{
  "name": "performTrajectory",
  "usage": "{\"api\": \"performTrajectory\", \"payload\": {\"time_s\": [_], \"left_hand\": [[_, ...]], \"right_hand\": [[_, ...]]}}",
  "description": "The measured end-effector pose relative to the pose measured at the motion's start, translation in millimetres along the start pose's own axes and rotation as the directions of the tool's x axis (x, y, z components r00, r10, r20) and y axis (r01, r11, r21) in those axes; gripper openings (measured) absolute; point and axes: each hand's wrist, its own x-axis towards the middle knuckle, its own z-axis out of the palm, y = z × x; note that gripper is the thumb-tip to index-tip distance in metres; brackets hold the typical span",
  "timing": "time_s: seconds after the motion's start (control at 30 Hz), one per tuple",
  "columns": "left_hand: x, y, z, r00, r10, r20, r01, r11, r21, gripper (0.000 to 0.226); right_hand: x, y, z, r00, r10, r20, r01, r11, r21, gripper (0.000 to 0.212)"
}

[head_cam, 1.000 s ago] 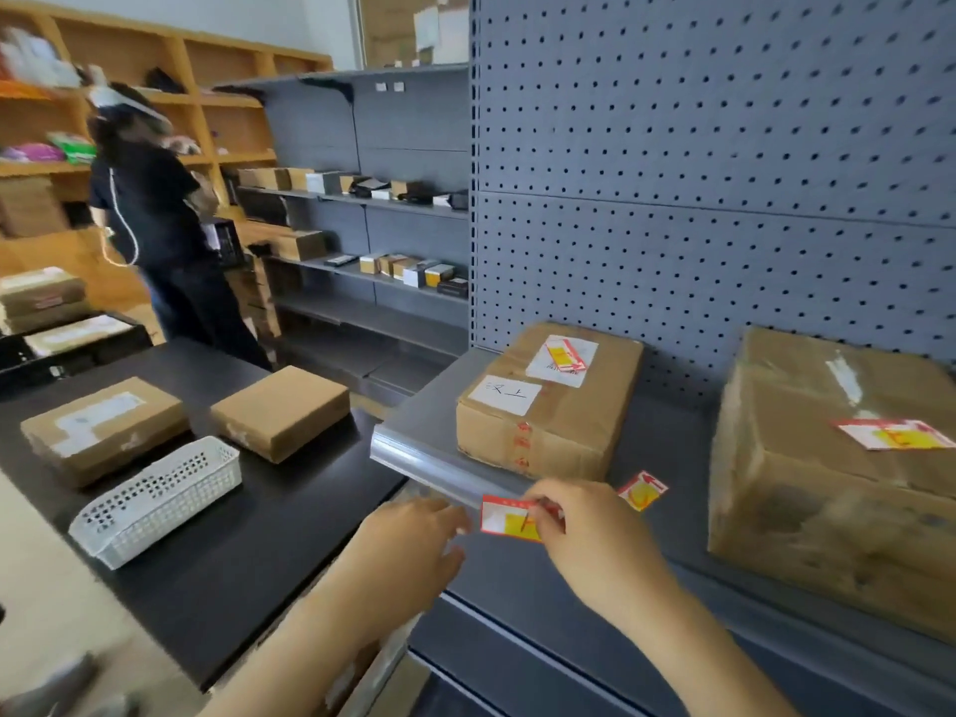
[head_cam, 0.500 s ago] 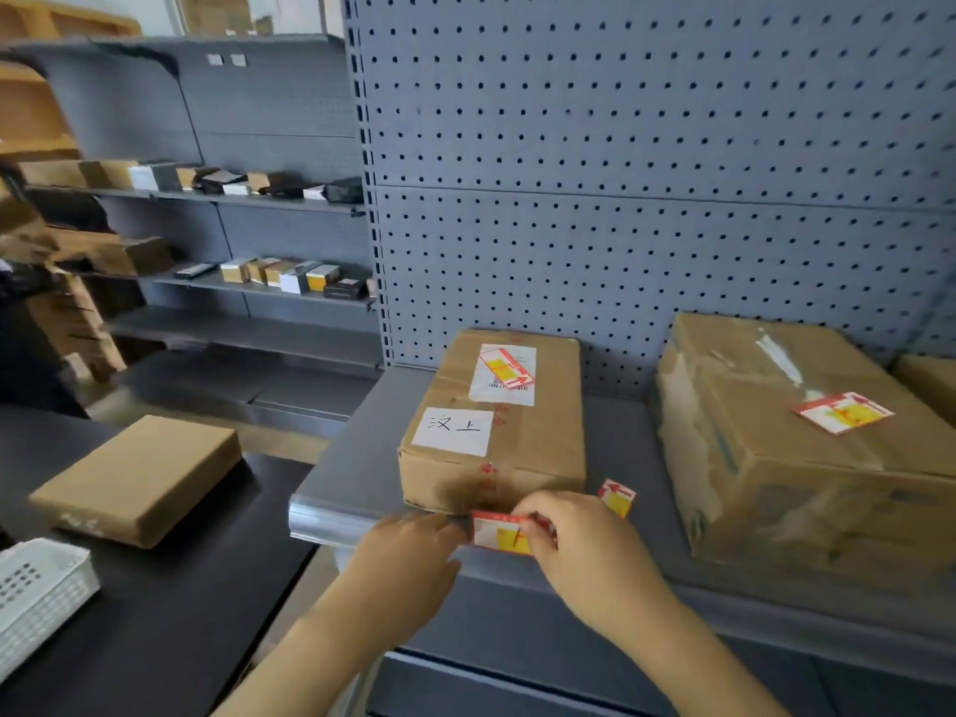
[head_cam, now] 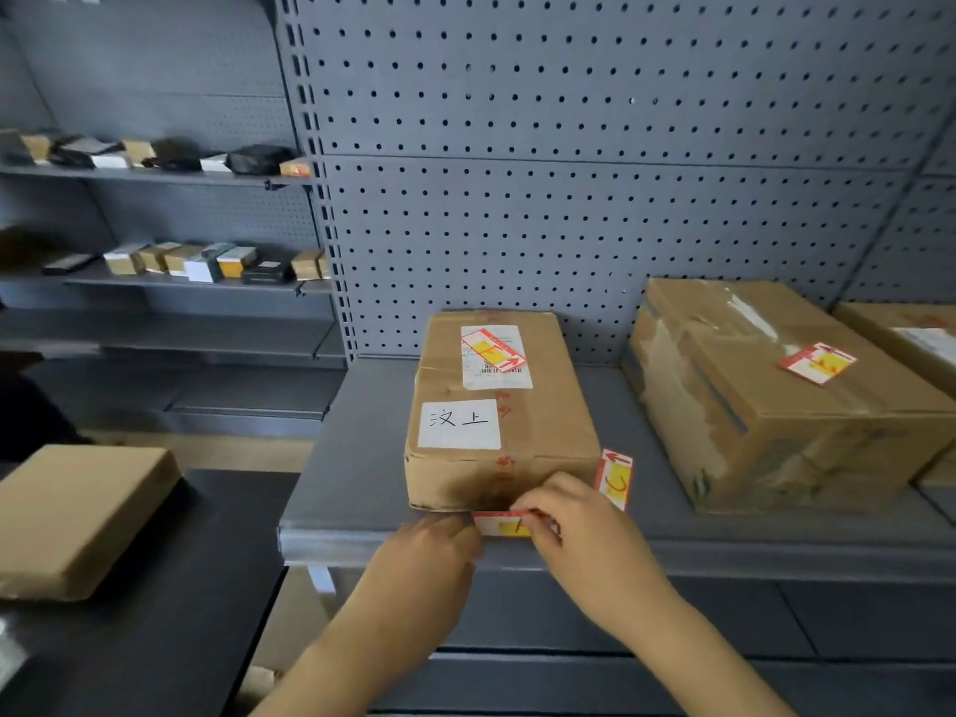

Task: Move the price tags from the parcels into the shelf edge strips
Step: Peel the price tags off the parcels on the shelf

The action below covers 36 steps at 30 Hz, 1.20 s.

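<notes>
My right hand [head_cam: 579,535] pinches a red, white and yellow price tag [head_cam: 502,525] at the grey shelf edge strip [head_cam: 341,548], just below the front of a brown parcel [head_cam: 496,421]. My left hand [head_cam: 429,556] touches the strip beside the tag's left end, fingers curled. A second tag [head_cam: 614,477] stands on the shelf against the parcel's right front corner. Another tag [head_cam: 492,350] lies on top of this parcel. The larger parcel [head_cam: 776,401] to the right carries its own tag [head_cam: 816,362].
A grey pegboard [head_cam: 569,173] backs the shelf. A third parcel [head_cam: 910,333] sits at the far right. To the left, a black table [head_cam: 170,613] holds a flat brown box [head_cam: 77,514]. Farther shelves at the left hold several small boxes [head_cam: 207,261].
The view has swung right and closer to the shelf. My hands have brought the tag up from in front of the shelf to its edge strip, under the parcel's front.
</notes>
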Motion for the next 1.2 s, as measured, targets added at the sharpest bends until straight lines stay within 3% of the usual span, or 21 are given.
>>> {"api": "performTrajectory", "payload": {"time_s": [0.13,0.3,0.47,0.57,0.63,0.77,0.9,1.2], "left_hand": [[-4,-2,-1,0.999,0.037,0.02,-0.037,0.999,0.006,0.023],[-6,-1,1,0.998,0.052,0.029,-0.053,0.998,0.027,0.024],[-3,-5,5,0.997,0.072,0.039,-0.075,0.995,0.072,0.026],[-4,-4,1,0.99,0.143,0.008,-0.143,0.983,0.112,0.018],[-4,-3,-2,0.98,0.191,0.058,-0.198,0.969,0.147,0.021],[-3,-3,-1,0.982,0.189,0.017,-0.189,0.963,0.194,0.024],[-2,-2,-6,0.987,0.156,-0.028,-0.151,0.978,0.147,0.009],[10,9,-15,0.982,0.18,-0.063,-0.177,0.983,0.046,0.018]], "right_hand": [[-4,2,1,1.0,0.008,-0.019,-0.008,1.0,0.029,0.015],[-7,0,7,0.999,-0.034,0.005,0.034,0.998,-0.057,0.018],[-3,-7,13,0.999,-0.042,-0.006,0.042,0.996,-0.074,0.007],[-1,-7,16,0.998,-0.054,-0.017,0.052,0.994,-0.096,0.007],[-1,-7,18,0.999,-0.049,-0.018,0.047,0.995,-0.092,0.007],[-2,-4,20,0.999,-0.039,-0.026,0.037,0.997,-0.071,0.008],[-4,-5,17,0.998,-0.046,-0.043,0.042,0.996,-0.079,0.012],[-20,-11,-2,0.988,0.047,-0.144,-0.078,0.974,-0.214,0.016]]}}
